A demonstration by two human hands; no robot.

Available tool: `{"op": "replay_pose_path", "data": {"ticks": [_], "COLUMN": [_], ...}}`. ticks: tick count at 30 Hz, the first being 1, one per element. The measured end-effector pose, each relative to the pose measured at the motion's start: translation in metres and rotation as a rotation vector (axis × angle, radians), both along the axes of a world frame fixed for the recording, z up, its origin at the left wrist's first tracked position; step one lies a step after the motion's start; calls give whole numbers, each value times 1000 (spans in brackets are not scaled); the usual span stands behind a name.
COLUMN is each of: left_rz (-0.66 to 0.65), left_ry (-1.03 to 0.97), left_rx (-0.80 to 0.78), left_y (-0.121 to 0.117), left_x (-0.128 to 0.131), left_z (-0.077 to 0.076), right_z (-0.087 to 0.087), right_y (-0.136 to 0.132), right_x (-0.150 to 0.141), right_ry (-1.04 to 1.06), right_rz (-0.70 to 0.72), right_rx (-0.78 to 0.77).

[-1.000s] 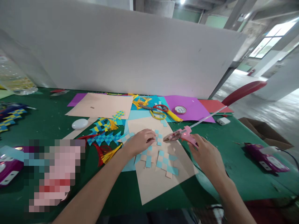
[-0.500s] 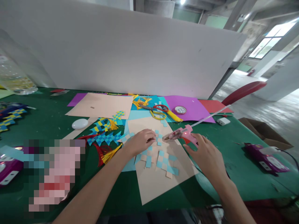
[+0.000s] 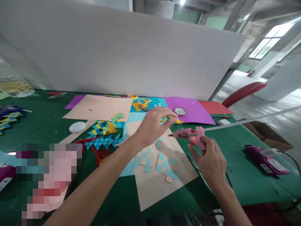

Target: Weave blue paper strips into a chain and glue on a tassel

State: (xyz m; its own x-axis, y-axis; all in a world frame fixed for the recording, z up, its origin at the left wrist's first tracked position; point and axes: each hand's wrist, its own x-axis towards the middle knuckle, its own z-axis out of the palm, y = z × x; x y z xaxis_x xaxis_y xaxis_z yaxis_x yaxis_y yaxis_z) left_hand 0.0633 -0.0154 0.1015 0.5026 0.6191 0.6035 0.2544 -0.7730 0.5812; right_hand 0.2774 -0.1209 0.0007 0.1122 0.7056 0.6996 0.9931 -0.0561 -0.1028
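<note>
My right hand (image 3: 210,160) grips a pink hot glue gun (image 3: 189,134) by its handle. A small red light shows on its side. The nozzle points left, and a long clear glue stick (image 3: 235,122) sticks out of its back. My left hand (image 3: 156,125) is raised above the work, its thumb and fingers drawn close together; what they hold, if anything, I cannot make out. Below lies a beige paper sheet (image 3: 150,191) bearing woven light-blue and beige paper pieces (image 3: 166,164). Yellow-handled scissors (image 3: 164,119) are partly hidden behind my left hand.
Blue-and-yellow woven paper fish (image 3: 103,141) with tassels lie left of the sheet. Purple paper (image 3: 192,114) carries a round tin (image 3: 180,111) at the back. A purple power strip (image 3: 268,160) sits right, a white oval object (image 3: 77,127) left. A white board (image 3: 122,53) stands behind.
My left hand has lifted off the woven pieces and moved up and right, covering the scissors. The glue gun has moved slightly right, its nozzle away from the woven piece.
</note>
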Motion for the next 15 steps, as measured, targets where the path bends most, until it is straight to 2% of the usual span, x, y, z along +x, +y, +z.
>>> {"op": "replay_pose_path", "data": {"ticks": [2,5,10,15], "left_rz": [-173,-367,-405,-419], "left_ry": [65,181,340,335], "left_rx": [56,92,43,-33], "left_y": [-3,-2,7,12], "left_x": [23,56,93,104], "left_z": [16,27,26,24], "right_z": [1,3,4,6], "right_y": [0,0,-2,-3], "right_x": [-1,-3,-3,-2], "right_ry": [-15,-33,-12,28], "right_rz": [9,43,73,108], "right_rx": [-33,-43,-31,-28]}}
